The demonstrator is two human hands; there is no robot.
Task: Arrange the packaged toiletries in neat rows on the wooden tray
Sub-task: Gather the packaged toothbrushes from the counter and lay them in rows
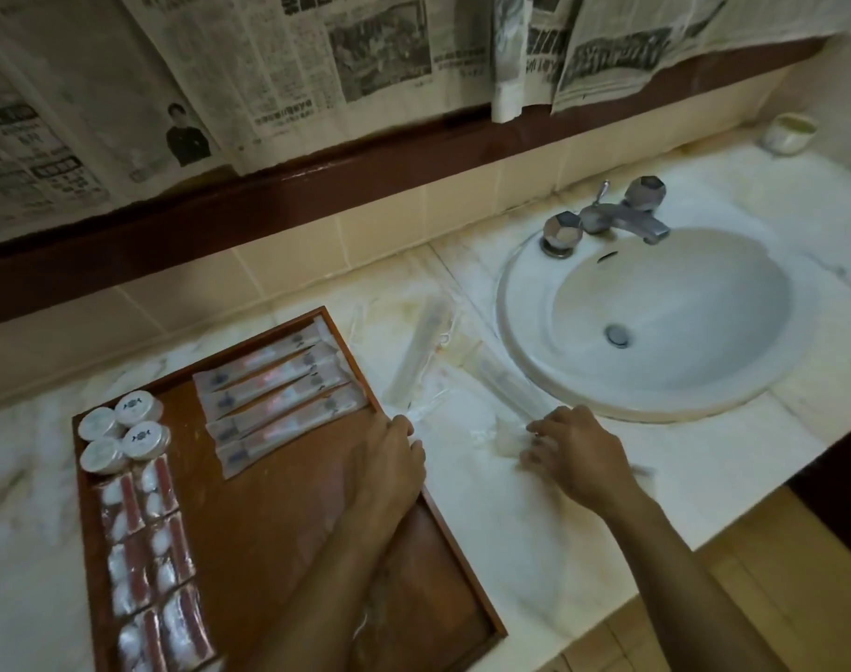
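Head view: left hand (389,458) rests relaxed on the wooden tray's (457,540) right rim at centre frame, while right hand (576,453) pinches a clear packet (508,441) on the counter (535,540).

Wooden tray (438,516): red-brown wood, smooth, faint sheen. Long packets (278,395) at tray 12 o'clock: clear glossy plastic film. Round tubs (123,429) at tray 10 o'clock: white plastic, matt lids. Counter (535,526): pale marble-look stone, polished, stained. Basin (656,322): white glazed ceramic, glossy. Tap (622,220): dull grey metal. Newspaper (268,65) at 12 o'clock: matt paper, creased.
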